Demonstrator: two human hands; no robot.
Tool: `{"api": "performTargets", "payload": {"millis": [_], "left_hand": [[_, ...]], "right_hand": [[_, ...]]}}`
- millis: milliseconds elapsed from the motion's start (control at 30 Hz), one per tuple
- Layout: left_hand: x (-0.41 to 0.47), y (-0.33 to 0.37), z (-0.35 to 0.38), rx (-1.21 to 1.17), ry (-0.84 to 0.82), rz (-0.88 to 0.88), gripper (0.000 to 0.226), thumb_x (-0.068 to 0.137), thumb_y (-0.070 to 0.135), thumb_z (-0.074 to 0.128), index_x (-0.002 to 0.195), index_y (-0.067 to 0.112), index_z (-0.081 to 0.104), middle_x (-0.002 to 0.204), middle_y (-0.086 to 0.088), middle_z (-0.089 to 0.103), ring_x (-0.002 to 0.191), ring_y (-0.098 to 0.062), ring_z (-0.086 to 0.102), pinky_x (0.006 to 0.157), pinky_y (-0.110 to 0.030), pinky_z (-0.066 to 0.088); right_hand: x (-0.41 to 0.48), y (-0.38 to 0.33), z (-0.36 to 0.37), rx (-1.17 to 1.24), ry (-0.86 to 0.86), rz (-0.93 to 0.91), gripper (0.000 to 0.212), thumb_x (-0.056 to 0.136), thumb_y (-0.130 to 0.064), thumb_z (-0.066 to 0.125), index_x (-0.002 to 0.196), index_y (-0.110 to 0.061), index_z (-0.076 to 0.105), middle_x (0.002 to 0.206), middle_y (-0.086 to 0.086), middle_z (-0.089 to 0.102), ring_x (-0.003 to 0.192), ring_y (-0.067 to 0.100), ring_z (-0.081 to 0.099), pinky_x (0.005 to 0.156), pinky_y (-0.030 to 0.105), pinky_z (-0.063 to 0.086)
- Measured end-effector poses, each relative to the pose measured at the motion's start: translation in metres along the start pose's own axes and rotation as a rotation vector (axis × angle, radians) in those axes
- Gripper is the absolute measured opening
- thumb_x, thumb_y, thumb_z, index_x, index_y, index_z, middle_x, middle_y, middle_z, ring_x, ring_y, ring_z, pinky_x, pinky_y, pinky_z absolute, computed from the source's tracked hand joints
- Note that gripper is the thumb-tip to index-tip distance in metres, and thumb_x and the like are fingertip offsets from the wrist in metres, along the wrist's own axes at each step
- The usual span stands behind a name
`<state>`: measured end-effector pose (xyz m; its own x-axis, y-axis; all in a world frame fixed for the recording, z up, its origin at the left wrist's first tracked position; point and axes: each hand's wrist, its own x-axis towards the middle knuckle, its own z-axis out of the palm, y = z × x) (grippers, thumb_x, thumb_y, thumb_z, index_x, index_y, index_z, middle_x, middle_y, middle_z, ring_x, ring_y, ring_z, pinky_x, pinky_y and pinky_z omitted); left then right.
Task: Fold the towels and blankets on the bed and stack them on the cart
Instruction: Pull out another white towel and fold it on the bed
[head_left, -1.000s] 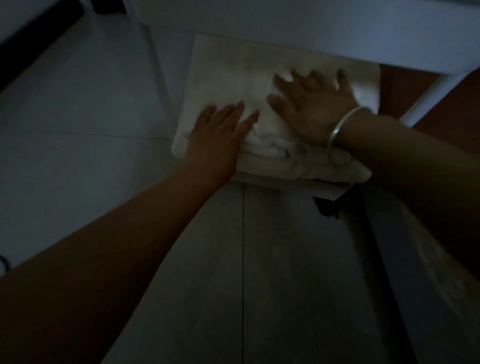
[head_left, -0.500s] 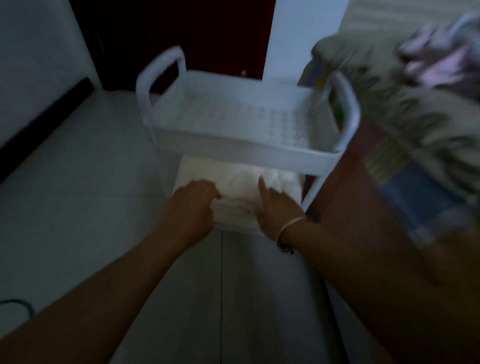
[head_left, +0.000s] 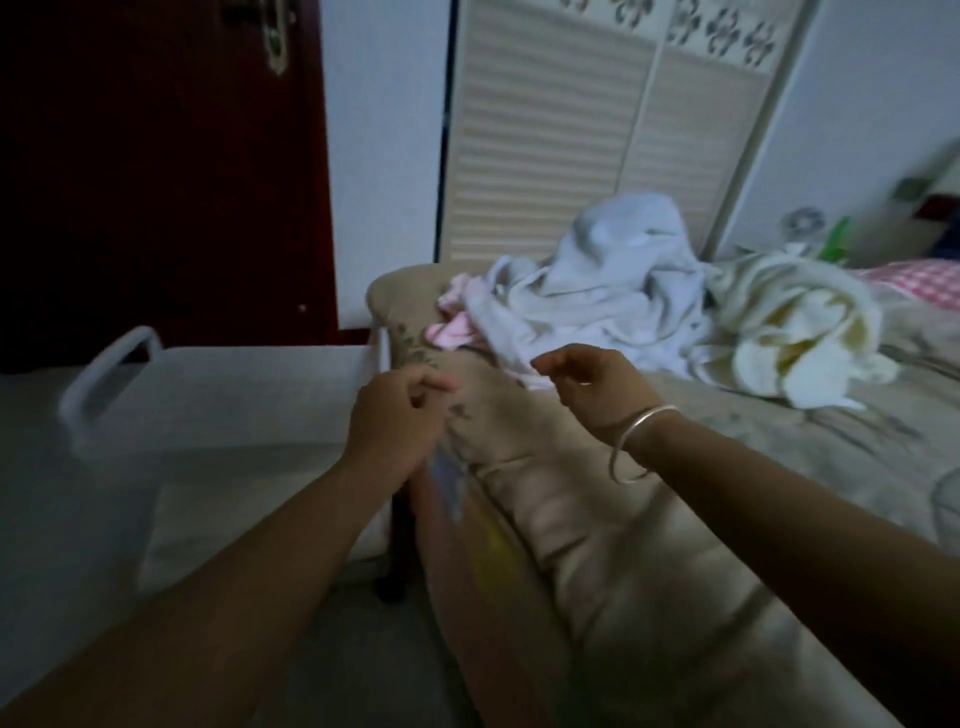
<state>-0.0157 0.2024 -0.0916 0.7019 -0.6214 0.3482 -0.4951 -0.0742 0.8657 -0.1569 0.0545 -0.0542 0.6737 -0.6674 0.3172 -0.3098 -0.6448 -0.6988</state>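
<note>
One folded towel (head_left: 249, 525) sat on the cart (head_left: 111, 374), so early days imo. My left hand (head_left: 400, 415) and right hand (head_left: 592, 395) were loose and empty. The heap (head_left: 613, 291) on the bed (head_left: 779, 441) was all unfolded.

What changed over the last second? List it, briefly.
Both hands let go of the towel on the lower shelf of the cart, then rose and swung right. The left hand and right hand now hang empty over the bed edge, near the unfolded pile. The towel stays on the shelf.
</note>
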Motion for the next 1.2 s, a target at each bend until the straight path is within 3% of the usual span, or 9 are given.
{"api": "performTargets", "payload": {"millis": [167, 400, 567, 767, 867, 933, 1033, 1100, 1200], "left_hand": [[0.017, 0.029, 0.086, -0.016, -0.077, 0.053, 0.035, 0.078, 0.002, 0.053, 0.073, 0.036, 0.061, 0.096, 0.006, 0.072, 0.092, -0.018, 0.066, 0.087, -0.033, 0.052], [0.080, 0.037, 0.166, 0.128, -0.113, 0.240, 0.029, 0.084, 0.003, 0.055, 0.101, 0.025, 0.063, 0.108, 0.007, 0.063, 0.092, -0.010, 0.060, 0.083, -0.028, 0.048], [0.117, 0.048, 0.237, 0.315, -0.205, 0.406, 0.040, 0.079, 0.008, 0.060, 0.117, 0.018, 0.059, 0.123, -0.002, 0.057, 0.116, -0.023, 0.052, 0.098, -0.037, 0.041], [0.125, 0.044, 0.283, 0.496, -0.408, 0.278, 0.055, 0.085, 0.020, 0.053, 0.139, 0.021, 0.042, 0.143, -0.001, 0.043, 0.132, -0.020, 0.039, 0.108, -0.032, 0.031], [0.127, 0.042, 0.285, 0.503, -0.445, 0.294, 0.054, 0.087, 0.022, 0.052, 0.139, 0.023, 0.041, 0.140, 0.000, 0.046, 0.130, -0.019, 0.041, 0.105, -0.027, 0.032], [0.132, 0.043, 0.281, 0.472, -0.431, 0.307, 0.051, 0.086, 0.020, 0.052, 0.136, 0.025, 0.044, 0.136, 0.002, 0.049, 0.126, -0.018, 0.045, 0.101, -0.027, 0.036], [0.134, 0.048, 0.279, 0.358, -0.499, 0.259, 0.045, 0.086, 0.018, 0.053, 0.129, 0.028, 0.048, 0.128, 0.006, 0.056, 0.115, -0.015, 0.053, 0.094, -0.029, 0.043], [0.129, 0.055, 0.278, 0.281, -0.566, 0.253, 0.042, 0.082, 0.026, 0.052, 0.123, 0.035, 0.048, 0.126, 0.011, 0.058, 0.109, -0.012, 0.058, 0.093, -0.031, 0.047], [0.103, 0.071, 0.273, 0.217, -0.705, 0.301, 0.051, 0.079, 0.039, 0.059, 0.128, 0.035, 0.046, 0.127, 0.010, 0.056, 0.115, -0.013, 0.057, 0.095, -0.021, 0.043]], "right_hand": [[0.013, 0.073, -0.059, -0.225, 0.034, 0.200, 0.033, 0.085, -0.006, 0.057, 0.115, -0.014, 0.064, 0.118, 0.003, 0.064, 0.106, 0.021, 0.060, 0.088, 0.021, 0.041], [0.054, 0.151, -0.103, -0.427, 0.094, 0.388, 0.051, 0.084, -0.017, 0.062, 0.133, -0.017, 0.049, 0.134, 0.011, 0.047, 0.122, 0.027, 0.047, 0.101, 0.031, 0.035], [0.068, 0.193, -0.145, -0.753, 0.257, 0.405, 0.069, 0.084, -0.022, 0.059, 0.146, -0.022, 0.028, 0.155, 0.014, 0.012, 0.143, 0.035, 0.009, 0.111, 0.042, 0.027], [0.099, 0.243, -0.184, -1.190, 0.184, 0.350, 0.090, 0.086, -0.025, 0.055, 0.151, -0.034, -0.008, 0.156, 0.011, -0.023, 0.142, 0.043, -0.018, 0.113, 0.060, 0.015], [0.116, 0.249, -0.197, -1.423, 0.031, 0.294, 0.063, 0.097, -0.028, 0.042, 0.152, -0.025, 0.011, 0.161, 0.005, -0.001, 0.146, 0.035, -0.010, 0.114, 0.059, 0.001], [0.126, 0.240, -0.196, -1.385, 0.037, 0.293, 0.046, 0.100, -0.023, 0.034, 0.146, -0.018, 0.033, 0.151, 0.010, 0.034, 0.144, 0.032, 0.018, 0.116, 0.048, 0.010], [0.117, 0.222, -0.183, -1.072, 0.101, 0.346, 0.035, 0.099, -0.026, 0.034, 0.131, -0.014, 0.045, 0.120, 0.011, 0.062, 0.114, 0.031, 0.056, 0.094, 0.036, 0.038], [0.091, 0.212, -0.169, -0.831, 0.182, 0.398, 0.031, 0.097, -0.031, 0.038, 0.123, -0.016, 0.048, 0.112, 0.011, 0.066, 0.104, 0.031, 0.061, 0.081, 0.033, 0.041], [0.037, 0.198, -0.156, -0.461, 0.265, 0.568, 0.026, 0.097, -0.028, 0.042, 0.116, -0.016, 0.056, 0.113, 0.010, 0.065, 0.106, 0.028, 0.060, 0.081, 0.030, 0.041]]}}
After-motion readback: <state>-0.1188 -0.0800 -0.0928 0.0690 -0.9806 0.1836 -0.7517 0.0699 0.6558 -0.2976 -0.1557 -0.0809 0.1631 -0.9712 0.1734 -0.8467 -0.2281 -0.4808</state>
